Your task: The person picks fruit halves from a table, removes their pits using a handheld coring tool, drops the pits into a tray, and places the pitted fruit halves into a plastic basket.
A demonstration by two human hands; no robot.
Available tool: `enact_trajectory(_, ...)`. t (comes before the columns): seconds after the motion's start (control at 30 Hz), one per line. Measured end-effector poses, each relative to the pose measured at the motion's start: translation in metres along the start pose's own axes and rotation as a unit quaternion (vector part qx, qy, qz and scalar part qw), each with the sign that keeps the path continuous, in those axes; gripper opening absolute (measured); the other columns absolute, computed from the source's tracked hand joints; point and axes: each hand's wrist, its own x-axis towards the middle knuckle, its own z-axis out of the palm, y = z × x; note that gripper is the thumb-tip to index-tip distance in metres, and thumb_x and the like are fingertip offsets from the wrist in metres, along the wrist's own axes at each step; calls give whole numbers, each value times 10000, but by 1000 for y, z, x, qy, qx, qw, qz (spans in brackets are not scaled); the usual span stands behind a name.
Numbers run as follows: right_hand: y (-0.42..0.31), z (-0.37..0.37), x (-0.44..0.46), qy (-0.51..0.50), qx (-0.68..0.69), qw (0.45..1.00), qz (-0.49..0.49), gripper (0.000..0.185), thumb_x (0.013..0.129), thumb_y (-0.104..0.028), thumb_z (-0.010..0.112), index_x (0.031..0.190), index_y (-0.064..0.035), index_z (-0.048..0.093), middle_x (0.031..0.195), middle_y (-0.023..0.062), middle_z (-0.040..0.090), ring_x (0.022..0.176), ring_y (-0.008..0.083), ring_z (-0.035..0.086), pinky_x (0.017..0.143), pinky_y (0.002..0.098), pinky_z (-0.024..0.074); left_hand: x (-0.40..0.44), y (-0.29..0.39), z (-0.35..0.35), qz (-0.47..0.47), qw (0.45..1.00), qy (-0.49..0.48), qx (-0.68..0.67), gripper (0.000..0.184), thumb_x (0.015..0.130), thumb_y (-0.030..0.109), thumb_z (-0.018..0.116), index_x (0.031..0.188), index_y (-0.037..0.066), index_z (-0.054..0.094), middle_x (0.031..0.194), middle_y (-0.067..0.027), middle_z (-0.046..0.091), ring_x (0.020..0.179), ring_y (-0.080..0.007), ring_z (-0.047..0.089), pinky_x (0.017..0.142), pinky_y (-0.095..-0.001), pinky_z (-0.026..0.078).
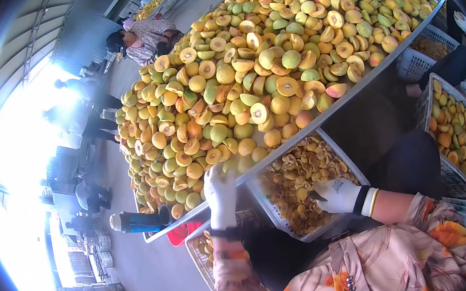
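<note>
While the white-gloved left hand (221, 196) meets the near edge of a heap of halved stone fruit (287, 86), its grip too blurred to tell, the white-gloved right hand (341, 195) curls around a dark implement (317, 195) over a plastic crate (268, 206) of shrivelled-looking yellow-brown pieces (296, 164). Smooth rounded skins and flat, fleshy cut faces mingle behind the table's straight rim (320, 119).

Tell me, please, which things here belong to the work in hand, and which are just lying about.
Seemingly in the work:
left hand
right hand
small dark object at its fingertips
fruit heap
crate of pieces

Seemingly lying about:
blue flask
red object, partly hidden
</note>
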Motion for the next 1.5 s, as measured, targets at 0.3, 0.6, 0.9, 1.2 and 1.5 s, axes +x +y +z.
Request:
enact_trajectory(0.3,9,3,12,-13,23,999,24,318,940,-307,556,1110,-42,603,925,239,713,874,412,699,790,516,536,58,43,66,-25,982,-138,127,563,862,449,672,1229,25,623,1045,-233,725,1003,-380,698,876,-457,537)
enact_trajectory(0.6,-21,-3,-5,34,81,996,0,347,904,-306,605,1099,-19,599,895,250,706,864,425,697,778,497,543,38,27,45,-25,993,-93,74,576,894,489,651,1267,50,649,1039,-219,735,987,-371,710,899,-441,530)
enact_trajectory(0.9,-12,-12,-17,34,117,993,-6,342,905,-302,606,1109,-27,607,901,260,700,865,427,697,768,496,540,63,35,73,-81,990,-83,81,499,773,415,701,1060,8,679,975,-187,747,910,-322,722,815,-437,539)
enact_trajectory(1.2,-33,-16,-11,60,167,984,-27,430,904,-268,606,1244,-7,570,892,260,706,831,416,703,753,472,551,33,14,49,-48,985,-5,-166,291,902,154,689,1109,-51,688,923,-128,717,831,-183,673,781,-317,535)
enact_trajectory(1.5,-8,-13,-13,1,138,990,17,373,915,-294,598,1144,-2,571,923,277,700,872,418,698,782,477,543,81,75,84,60,986,-146,53,560,736,356,768,1162,5,674,1172,-264,658,1125,-417,618,977,-459,505)
